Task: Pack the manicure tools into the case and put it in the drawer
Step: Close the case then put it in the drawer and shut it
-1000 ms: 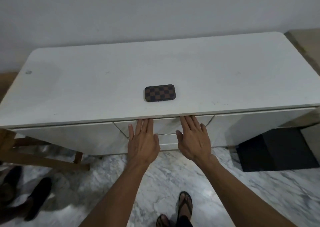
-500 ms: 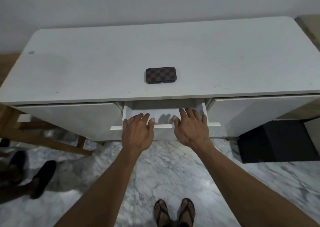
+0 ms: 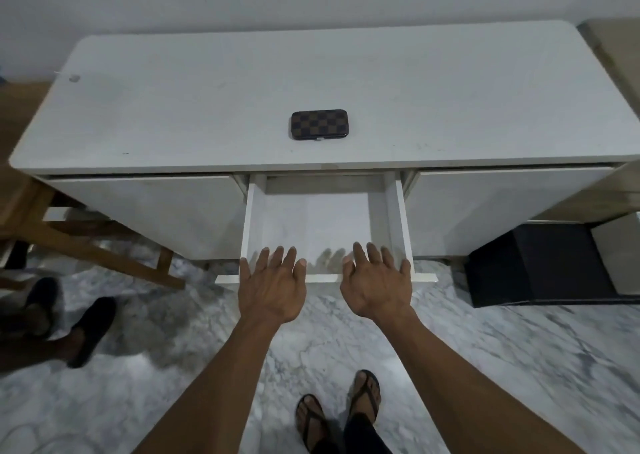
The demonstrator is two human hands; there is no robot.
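Note:
A closed brown checkered manicure case (image 3: 319,124) lies on the white cabinet top (image 3: 173,114), near its front edge. Below it the white middle drawer (image 3: 254,218) stands pulled far out, and its inside looks bare. My left hand (image 3: 272,285) and my right hand (image 3: 377,280) hover palm down over the drawer's front edge, fingers spread. Neither hand holds anything. No loose tools are in sight.
Closed white fronts flank the drawer, one on the left (image 3: 145,211) and one on the right (image 3: 502,207). A black box (image 3: 540,266) sits on the marble floor at the right. A wooden frame (image 3: 86,242) and another person's dark shoes (image 3: 86,329) are at the left.
The middle drawer went from shut to pulled far out toward me. My hands came back with its front and now have their fingers spread above the edge.

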